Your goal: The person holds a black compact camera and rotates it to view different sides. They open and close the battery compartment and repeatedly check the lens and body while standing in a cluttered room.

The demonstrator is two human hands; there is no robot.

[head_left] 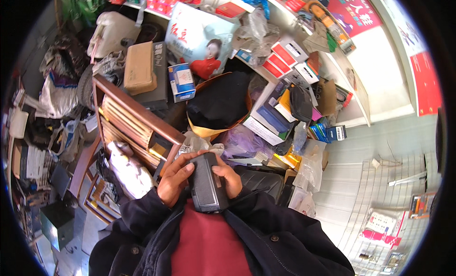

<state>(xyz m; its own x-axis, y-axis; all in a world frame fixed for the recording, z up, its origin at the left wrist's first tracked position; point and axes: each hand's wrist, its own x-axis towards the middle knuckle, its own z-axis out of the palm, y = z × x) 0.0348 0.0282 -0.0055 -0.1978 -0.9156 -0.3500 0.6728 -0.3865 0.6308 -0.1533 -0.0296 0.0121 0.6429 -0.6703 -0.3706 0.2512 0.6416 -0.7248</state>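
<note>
A black, oblong, box-shaped device point(205, 181) with a thin pale line along its edge is held close before my chest. My left hand point(173, 182) grips its left side, with the thumb lying on its upper face. From the other side my right hand point(229, 180) closes on it, thumb bent over the edge. Most of the right fingers are hidden behind the device. Just beyond my hands lies a crumpled clear plastic bag point(195, 144).
A wooden chair point(137, 108) stands at the left. Ahead are a black cloth-like heap point(221, 102), a blue-and-white box point(182, 81), a brown carton point(139, 69) and a purple plastic bag point(240, 142). Several stacked boxes point(263, 128) crowd the right. A wire grid point(380, 195) hangs at the far right.
</note>
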